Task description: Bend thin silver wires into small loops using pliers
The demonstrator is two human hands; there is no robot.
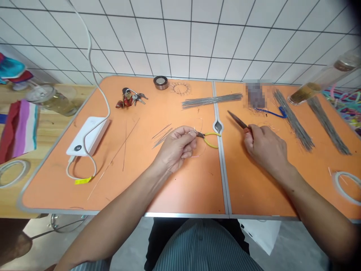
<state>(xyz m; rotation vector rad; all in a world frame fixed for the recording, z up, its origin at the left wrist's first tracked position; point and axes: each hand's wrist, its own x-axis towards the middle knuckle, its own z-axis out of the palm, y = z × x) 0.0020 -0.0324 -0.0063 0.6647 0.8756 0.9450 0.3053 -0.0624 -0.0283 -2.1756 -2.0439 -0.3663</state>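
My left hand (180, 147) is closed in a pinch on a thin wire (194, 131), whose small loop shows at the fingertips. Just beyond the fingertips lie yellow-handled pliers (210, 142), their dark jaws close to the fingers. A fine reddish wire curves on the table beside this hand. My right hand (266, 150) is wrapped round a dark, pointed tool (238, 120) with a reddish handle, which looks like long-nose pliers. Its tip points up and left over the table; the fist hides most of the handle.
Bundles of grey wire (213, 101) lie on the orange folding table (186, 192). Behind stand a tape roll (161, 82), keys (137, 97) and a wire ring (180, 89). A white power bank (88, 136) with its cable is at left, a glass bottle (307, 90) at right.
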